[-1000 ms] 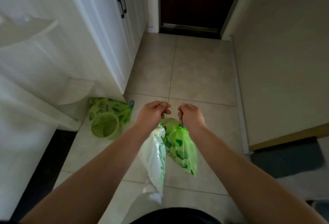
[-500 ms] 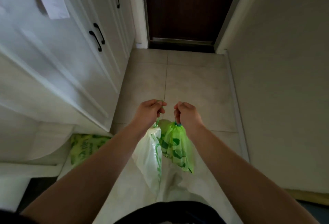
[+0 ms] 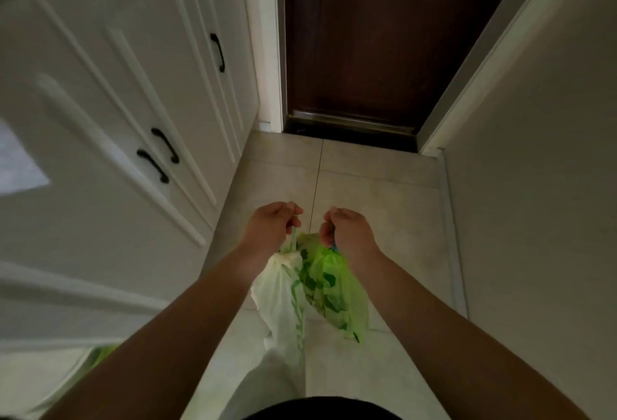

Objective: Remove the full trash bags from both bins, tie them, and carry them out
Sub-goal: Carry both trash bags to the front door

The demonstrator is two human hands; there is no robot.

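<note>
Head view: two tied bags hang side by side between the forearms, clear of the floor (image 3: pixel 374 192). White bag (image 3: pixel 283 299) hangs from the left hand (image 3: pixel 272 226), whose fingers are curled closed around its thin green drawstring. Green bag (image 3: pixel 330 286), printed with darker leaf shapes, hangs from the right hand (image 3: pixel 347 232), likewise fisted shut on the gathered neck, where a spot of blue shows. The bags touch each other at mid-height. Ahead lies a short tiled passage ending at a dark door (image 3: pixel 360 39), which appears closed; white cabinets (image 3: pixel 110 112) with black handles flank the left side, a plain wall (image 3: pixel 534 186) the right.

Judged stage: bags removed and tied, carrying out under way. Risks from here: both hands are occupied, so opening the door would require shifting one bag across, and a thin drawstring could slip during that transfer. The film looks light; swinging it against a cabinet corner or the door frame might tear it and spill the contents.
</note>
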